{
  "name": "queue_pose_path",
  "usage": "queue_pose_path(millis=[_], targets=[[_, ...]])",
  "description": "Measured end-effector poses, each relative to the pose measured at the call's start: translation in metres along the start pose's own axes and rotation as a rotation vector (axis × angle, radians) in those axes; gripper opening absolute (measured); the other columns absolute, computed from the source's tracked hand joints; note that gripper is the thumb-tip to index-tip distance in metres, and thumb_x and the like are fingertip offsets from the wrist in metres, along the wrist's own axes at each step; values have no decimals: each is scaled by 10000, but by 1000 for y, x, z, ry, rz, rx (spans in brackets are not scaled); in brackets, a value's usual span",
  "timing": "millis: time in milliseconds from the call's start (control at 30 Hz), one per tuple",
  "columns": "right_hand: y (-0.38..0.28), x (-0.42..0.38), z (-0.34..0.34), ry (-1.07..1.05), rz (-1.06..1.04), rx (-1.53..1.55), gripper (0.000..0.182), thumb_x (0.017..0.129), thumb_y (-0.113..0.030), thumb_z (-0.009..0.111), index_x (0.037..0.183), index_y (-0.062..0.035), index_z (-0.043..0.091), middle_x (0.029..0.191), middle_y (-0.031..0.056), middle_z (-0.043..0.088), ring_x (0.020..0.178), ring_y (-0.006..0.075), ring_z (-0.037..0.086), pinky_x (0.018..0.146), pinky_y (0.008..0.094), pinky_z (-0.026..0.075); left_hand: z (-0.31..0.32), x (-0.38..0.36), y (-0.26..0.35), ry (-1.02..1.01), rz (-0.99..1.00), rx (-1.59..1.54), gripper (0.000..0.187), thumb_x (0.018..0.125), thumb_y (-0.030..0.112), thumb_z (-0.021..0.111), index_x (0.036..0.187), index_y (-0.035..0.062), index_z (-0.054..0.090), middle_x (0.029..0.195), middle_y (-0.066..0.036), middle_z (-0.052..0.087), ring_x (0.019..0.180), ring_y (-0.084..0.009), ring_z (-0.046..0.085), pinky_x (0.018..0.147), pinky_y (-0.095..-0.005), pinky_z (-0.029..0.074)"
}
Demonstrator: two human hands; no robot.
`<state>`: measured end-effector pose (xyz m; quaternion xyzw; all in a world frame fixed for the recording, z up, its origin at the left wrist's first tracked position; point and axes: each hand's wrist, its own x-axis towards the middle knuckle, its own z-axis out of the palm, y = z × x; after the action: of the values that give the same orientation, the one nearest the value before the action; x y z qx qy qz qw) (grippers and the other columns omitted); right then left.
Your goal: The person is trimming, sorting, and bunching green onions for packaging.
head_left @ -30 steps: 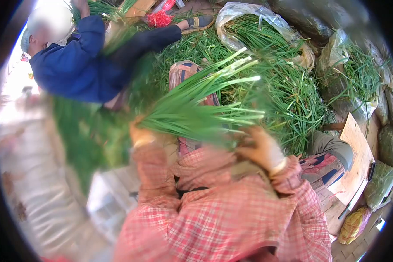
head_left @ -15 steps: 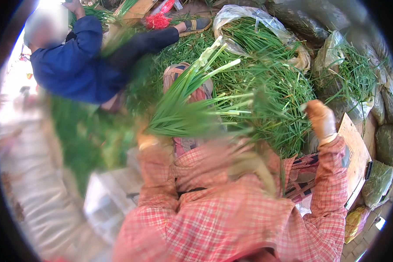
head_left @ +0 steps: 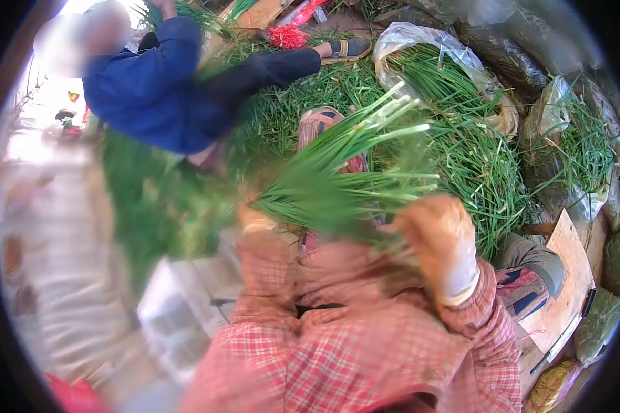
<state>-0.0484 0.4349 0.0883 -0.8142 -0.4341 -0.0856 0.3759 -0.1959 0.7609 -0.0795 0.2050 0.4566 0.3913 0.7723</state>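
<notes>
The bunch of long green stalks (head_left: pixel 324 182) lay across the middle of the frame, its leafy ends toward the left and its pale stem ends fanned toward the upper right. The left hand (head_left: pixel 253 212), gloved and blurred at the left of centre, had its fingers closed around the leafy end. The right hand (head_left: pixel 439 237), in an orange-and-white glove right of centre, was near the lower stem ends with its fingers curled; whether they had hold of anything could not be told.

A heap of loose greens (head_left: pixel 486 182) spread right of the bunch, below an open plastic bag (head_left: pixel 410 34) of more greens at the upper right. At the upper left sat a person in a blue jacket (head_left: pixel 138 96), one leg stretched toward a red bundle (head_left: pixel 287 36). A thin board (head_left: pixel 565 282) leaned at the right edge.
</notes>
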Motion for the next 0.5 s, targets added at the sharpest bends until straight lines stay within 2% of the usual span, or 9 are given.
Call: queue_pose_path(millis=[33, 133, 233, 333, 367, 467, 500], targets=[[-2, 15, 3, 87, -57, -56, 75, 735, -182, 628, 754, -123, 585, 724, 64, 510, 679, 258, 514, 603, 380, 418, 1, 0, 1, 11, -2, -28, 123, 835, 186, 428, 753, 97, 450, 730, -41, 498, 706, -205, 478, 779, -379, 432], [13, 45, 38, -42, 37, -142, 126, 723, -226, 637, 740, -104, 611, 725, 102, 549, 703, 286, 544, 633, 396, 430, 6, 1, 2, 25, -17, -120, 134, 836, 191, 424, 737, 103, 447, 713, -35, 491, 691, -203, 473, 775, -379, 432], [24, 64, 74, -375, 221, -20, 210, 702, -257, 646, 748, -52, 634, 757, 140, 599, 738, 314, 573, 674, 399, 444, 4, 9, 4, -25, 23, -140, 150, 837, 192, 418, 708, 116, 424, 683, -25, 466, 664, -196, 454, 752, -376, 432], [36, 61, 98, -301, 388, 535, 280, 686, -272, 653, 792, -14, 643, 792, 151, 626, 759, 325, 583, 706, 383, 453, 2, 12, 5, -69, 93, -99, 178, 836, 191, 419, 671, 133, 383, 644, -14, 428, 629, -183, 425, 711, -371, 432], [41, 60, 99, -369, 439, 587, 275, 696, -245, 656, 859, -24, 651, 807, 137, 636, 754, 299, 595, 710, 352, 459, 10, 5, 7, -40, 101, -82, 178, 834, 193, 425, 672, 132, 384, 643, -13, 432, 630, -181, 427, 709, -370, 432], [51, 63, 86, -424, 486, 666, 239, 704, -209, 665, 852, -21, 656, 779, 132, 641, 734, 258, 609, 712, 320, 459, 29, -12, 8, -6, 65, -107, 179, 844, 205, 448, 692, 125, 398, 647, -14, 447, 642, -181, 442, 709, -372, 437], [56, 64, 84, -436, 516, 685, 200, 710, -168, 664, 845, -20, 662, 773, 118, 650, 719, 205, 613, 705, 292, 459, 32, -15, 7, -3, 45, -130, 180, 849, 211, 456, 701, 122, 404, 649, -15, 452, 647, -181, 449, 710, -373, 440]])
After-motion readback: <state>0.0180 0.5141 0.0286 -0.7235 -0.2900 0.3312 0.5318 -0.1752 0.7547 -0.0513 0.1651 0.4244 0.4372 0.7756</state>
